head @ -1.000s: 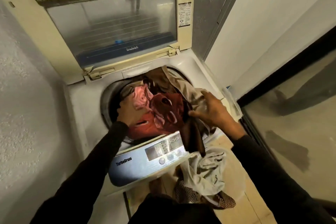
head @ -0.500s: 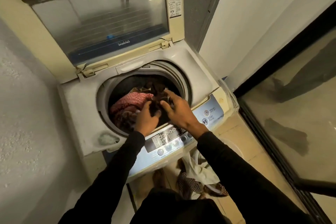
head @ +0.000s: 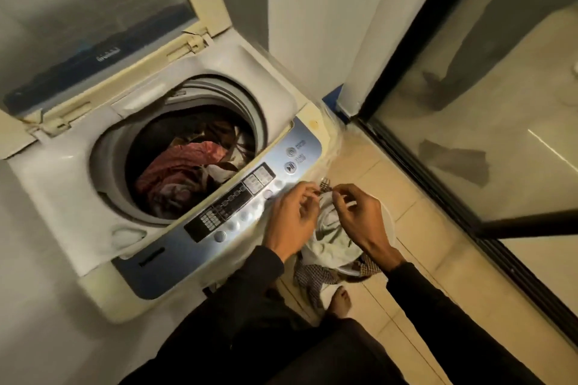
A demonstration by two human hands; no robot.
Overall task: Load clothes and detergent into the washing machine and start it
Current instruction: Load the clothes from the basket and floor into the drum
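Observation:
The top-loading washing machine stands with its lid raised. Pink, red and dark clothes fill its drum. To the right of the control panel, a white basket on the floor holds a white cloth and a checked cloth. My left hand and my right hand hover side by side over the white cloth. Their fingers are curled and apart, with the tips at the cloth's top. No detergent is in view.
A white wall corner rises close behind the machine's right side. A dark-framed glass door runs along the right. My bare foot rests on the beige tiled floor beside the basket.
Both hands left the drum, where they had pushed clothes down, and moved right and down to the basket on the floor. The view swung right with them.

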